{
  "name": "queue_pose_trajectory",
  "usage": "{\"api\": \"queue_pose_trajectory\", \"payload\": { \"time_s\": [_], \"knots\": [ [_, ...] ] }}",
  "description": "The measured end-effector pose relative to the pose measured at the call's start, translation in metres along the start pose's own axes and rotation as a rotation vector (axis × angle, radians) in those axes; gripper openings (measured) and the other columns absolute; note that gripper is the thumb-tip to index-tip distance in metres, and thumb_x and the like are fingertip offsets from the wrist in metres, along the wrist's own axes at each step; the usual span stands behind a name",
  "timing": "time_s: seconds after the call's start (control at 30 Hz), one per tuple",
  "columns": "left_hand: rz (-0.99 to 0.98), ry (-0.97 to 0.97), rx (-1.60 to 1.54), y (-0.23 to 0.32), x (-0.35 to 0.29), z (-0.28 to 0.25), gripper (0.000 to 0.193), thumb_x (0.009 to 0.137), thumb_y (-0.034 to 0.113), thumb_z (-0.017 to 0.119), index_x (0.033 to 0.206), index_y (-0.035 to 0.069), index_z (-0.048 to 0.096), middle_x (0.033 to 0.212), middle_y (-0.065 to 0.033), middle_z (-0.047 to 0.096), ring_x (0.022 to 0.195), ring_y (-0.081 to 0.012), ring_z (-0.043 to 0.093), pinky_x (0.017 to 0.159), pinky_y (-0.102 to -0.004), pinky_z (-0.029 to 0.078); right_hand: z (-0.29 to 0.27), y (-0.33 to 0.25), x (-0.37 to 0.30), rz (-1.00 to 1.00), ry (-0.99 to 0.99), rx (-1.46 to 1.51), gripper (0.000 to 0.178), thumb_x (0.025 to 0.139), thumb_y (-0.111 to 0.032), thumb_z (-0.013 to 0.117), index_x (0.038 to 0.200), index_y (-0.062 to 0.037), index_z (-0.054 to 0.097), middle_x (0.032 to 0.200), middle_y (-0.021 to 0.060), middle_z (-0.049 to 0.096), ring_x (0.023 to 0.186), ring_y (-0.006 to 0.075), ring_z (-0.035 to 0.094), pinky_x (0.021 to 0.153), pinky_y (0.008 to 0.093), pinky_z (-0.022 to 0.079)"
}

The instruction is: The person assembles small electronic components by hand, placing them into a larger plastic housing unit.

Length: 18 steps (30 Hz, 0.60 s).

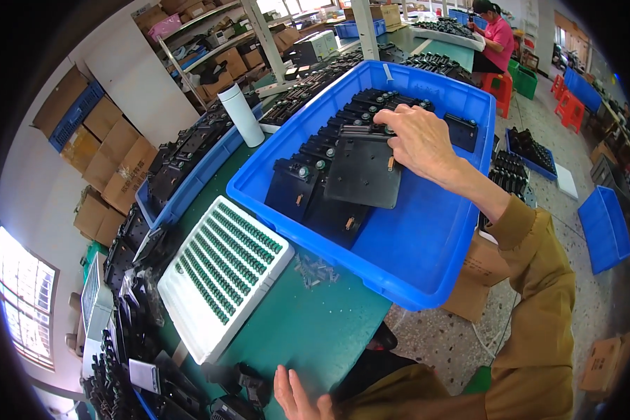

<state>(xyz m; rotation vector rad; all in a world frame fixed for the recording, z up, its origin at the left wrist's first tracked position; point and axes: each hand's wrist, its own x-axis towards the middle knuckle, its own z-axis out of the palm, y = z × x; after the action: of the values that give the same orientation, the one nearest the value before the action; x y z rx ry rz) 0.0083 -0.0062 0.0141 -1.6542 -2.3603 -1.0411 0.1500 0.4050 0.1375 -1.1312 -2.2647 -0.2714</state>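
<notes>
My right hand (pixel 421 140) reaches into a large blue plastic bin (pixel 427 287) and grips the top edge of a flat black plate (pixel 362 175). A bar runs along that edge, and a small copper-coloured piece shows on the plate's face. Rows of similar black plates with round fittings (pixel 303 173) lie beneath and behind it. Low in the view, my left hand (pixel 299 397) is over the green tabletop with fingers stretched out and nothing in them; part of it is cut off. Dark black parts (pixel 248 383) lie just left of it.
A white foam tray (pixel 210 336) with rows of small green pieces sits left of the bin, and loose small metal bits (pixel 316 271) lie beside it. A white bottle (pixel 241 115) stands behind. Black assemblies (pixel 189 157) line the left side. Farther off, a person in pink (pixel 498 38) sits working.
</notes>
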Motion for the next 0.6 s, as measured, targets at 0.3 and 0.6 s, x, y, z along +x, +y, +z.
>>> {"api": "queue_pose_trajectory", "payload": {
  "time_s": [0.3, 0.6],
  "knots": [
    [-0.013, -0.072, 0.022, 0.002, 0.003, -0.001, 0.050, 0.102, 0.027, 0.054, 0.141, -0.003, 0.048, 0.148, -0.0254, 0.043, 0.133, -0.0452, 0.042, 0.108, -0.0536, 0.035, 0.009, 0.103, 0.039, 0.243, -0.047, -0.084, 0.037, 0.073, -0.012, 0.060, 0.110, -0.0132, 0.068, 0.109, 0.0120, 0.070, 0.103, 0.0335, 0.065, 0.082, 0.0474, 0.052],
    [-0.005, -0.404, 0.059, 0.015, 0.029, 0.003, 0.068, 0.084, 0.033, 0.073, 0.142, 0.007, 0.049, 0.152, -0.0211, 0.038, 0.140, -0.0428, 0.033, 0.112, -0.0653, 0.023, 0.027, 0.193, 0.084, 0.421, 0.106, -0.143, 0.033, 0.079, -0.017, 0.059, 0.110, -0.0172, 0.069, 0.107, 0.0114, 0.071, 0.101, 0.0363, 0.067, 0.086, 0.0495, 0.052]
  ]
}}
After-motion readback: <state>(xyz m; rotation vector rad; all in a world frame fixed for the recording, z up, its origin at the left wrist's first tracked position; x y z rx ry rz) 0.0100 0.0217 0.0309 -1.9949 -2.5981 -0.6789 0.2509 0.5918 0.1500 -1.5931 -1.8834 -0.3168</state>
